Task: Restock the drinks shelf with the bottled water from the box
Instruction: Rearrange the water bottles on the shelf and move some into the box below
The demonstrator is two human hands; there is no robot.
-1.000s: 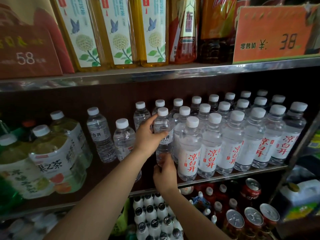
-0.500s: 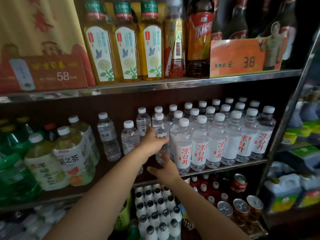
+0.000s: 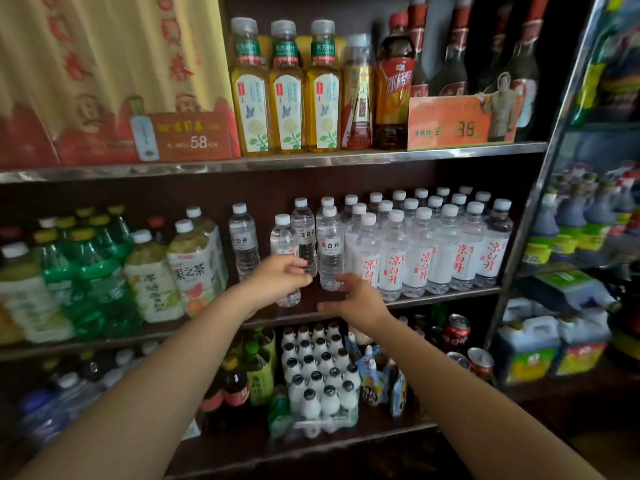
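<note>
Clear water bottles with white caps stand on the middle shelf (image 3: 450, 293). A dense block with red lettering (image 3: 422, 251) fills its right part. Left of the block stand smaller bottles with dark lettering, one at the front (image 3: 329, 247), one behind it (image 3: 304, 230), one further left (image 3: 284, 237) and one alone (image 3: 243, 237). My left hand (image 3: 280, 277) hovers in front of the small bottles with fingers loosely curled and nothing in it. My right hand (image 3: 356, 301) is low in front of the front small bottle, fingers relaxed, holding nothing. The box is out of view.
Large tea and green bottles (image 3: 145, 271) crowd the left of the middle shelf. Yellow tea bottles (image 3: 287, 95) and an orange price card (image 3: 450, 128) sit on the shelf above. Small white bottles (image 3: 318, 368) and red cans (image 3: 457, 332) are below. A metal upright (image 3: 526, 216) bounds the right side.
Both hands have let go of the small water bottle and drawn back from it toward me. The view has pulled back and tilted up, showing more of the shelves.
</note>
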